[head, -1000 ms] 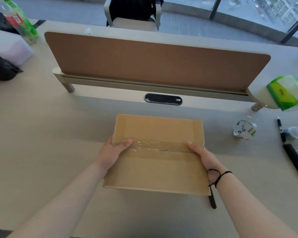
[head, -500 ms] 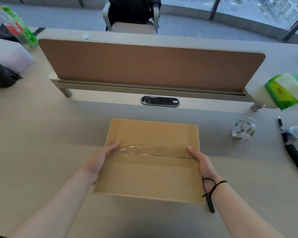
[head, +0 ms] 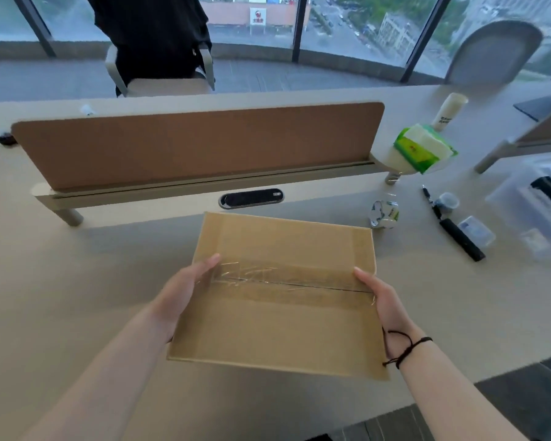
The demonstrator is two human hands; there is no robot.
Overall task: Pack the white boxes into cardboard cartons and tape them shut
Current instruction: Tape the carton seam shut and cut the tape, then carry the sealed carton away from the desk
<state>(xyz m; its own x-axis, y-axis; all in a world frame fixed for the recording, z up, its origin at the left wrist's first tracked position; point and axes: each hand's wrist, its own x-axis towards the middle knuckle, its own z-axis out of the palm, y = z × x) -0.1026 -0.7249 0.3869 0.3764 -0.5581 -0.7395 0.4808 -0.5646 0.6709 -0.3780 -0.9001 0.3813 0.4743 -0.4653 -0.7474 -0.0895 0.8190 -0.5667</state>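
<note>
The taped carton [head: 277,300] sits gripped between both hands (left [head: 180,291], right [head: 385,308]).

We extend both bare forearms forward from the near edge, converging toward the centre. Our left hand [head: 180,289] is cupped, palm facing right, fingers pointing far and slightly right. Our right hand [head: 384,305] mirrors it, palm facing left, thumb uppermost. A black cord [head: 407,346] encircles the right wrist.

A pale beige tabletop [head: 77,297] carries a brown divider panel [head: 198,144] at twelve o'clock. At two o'clock lie a tape roll [head: 385,214], a black marker [head: 460,238] and a green tissue pack [head: 423,148].
</note>
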